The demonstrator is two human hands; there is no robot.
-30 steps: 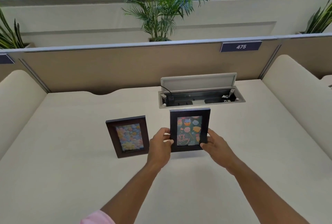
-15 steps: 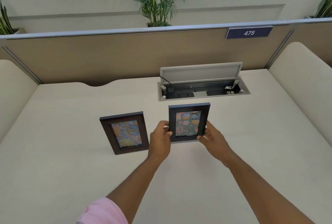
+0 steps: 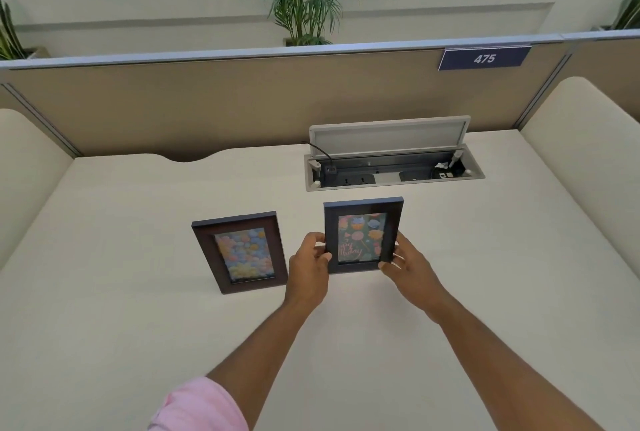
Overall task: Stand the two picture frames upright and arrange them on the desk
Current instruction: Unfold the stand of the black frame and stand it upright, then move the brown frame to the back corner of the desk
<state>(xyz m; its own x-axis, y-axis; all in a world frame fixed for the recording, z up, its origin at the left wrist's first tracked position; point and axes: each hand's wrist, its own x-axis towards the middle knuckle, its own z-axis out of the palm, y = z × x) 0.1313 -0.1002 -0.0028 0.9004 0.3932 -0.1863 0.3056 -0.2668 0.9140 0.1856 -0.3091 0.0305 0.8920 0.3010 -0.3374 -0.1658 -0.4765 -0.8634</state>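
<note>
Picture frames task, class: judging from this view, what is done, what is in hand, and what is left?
Done: the balloon frame stands alone on the desk. In hand: the left hand and right hand grip the birthday frame by its sides. Left: releasing it, then final arranging.

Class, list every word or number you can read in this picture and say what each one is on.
"475": white digits on the dark blue sign fixed to the partition.
"...thday": pink script, partly legible, in the right picture frame held by both hands.
Left picture frame: no text.
</note>
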